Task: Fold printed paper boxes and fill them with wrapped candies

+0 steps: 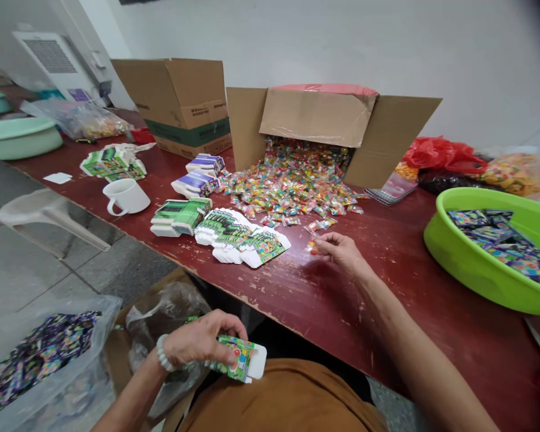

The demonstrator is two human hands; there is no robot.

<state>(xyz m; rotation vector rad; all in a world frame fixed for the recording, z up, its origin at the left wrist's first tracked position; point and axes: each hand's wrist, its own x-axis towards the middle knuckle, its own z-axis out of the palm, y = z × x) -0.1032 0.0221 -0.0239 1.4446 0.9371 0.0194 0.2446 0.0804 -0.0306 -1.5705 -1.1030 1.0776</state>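
Holds the left hand (202, 336) low at bottom centre, above brown clothing (292, 399) and in front of the near edge of a red table (342, 312). Turns the back of this hand upward, with a pale bead bracelet (163, 353) around the wrist. Curls the fingers closely around a small green box (239, 358), with a digit pressed across its printed face. Shows the white flap (258, 362) standing out from the box's right end.

Stretches the right arm (405, 324) diagonally forward over the table from the lower right. Points the right hand (339, 251) leftward, fingers bent and thumb nearly meeting forefinger. Pinches a wrapped candy (312, 246) at the fingertips; cannot tell whether touching the table beneath.

Just beyond, in front of and inside an open carton (317, 114) lying on its side, a large heap of candies (292, 189). Left of the right hand, a fanned row of flat boxes (243, 237); farther left, a white mug (130, 197). At far right, a lime-green tub (468, 270) with printed packets (504, 240) inside.
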